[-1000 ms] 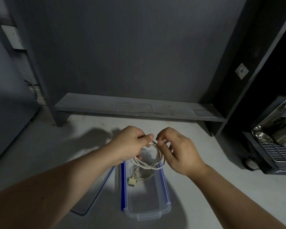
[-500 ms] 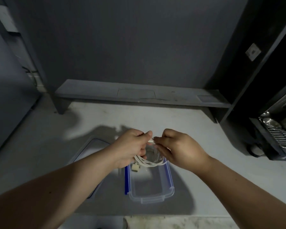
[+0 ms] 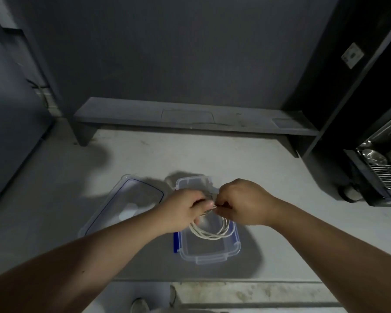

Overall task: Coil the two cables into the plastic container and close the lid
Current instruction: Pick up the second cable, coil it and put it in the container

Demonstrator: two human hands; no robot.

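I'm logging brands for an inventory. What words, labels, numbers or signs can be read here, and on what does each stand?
None can be read.
The pale sticker on the dark cabinet: some marking, too small and blurred to read.
On the plastic container, its lid and the white cable: no print shows.
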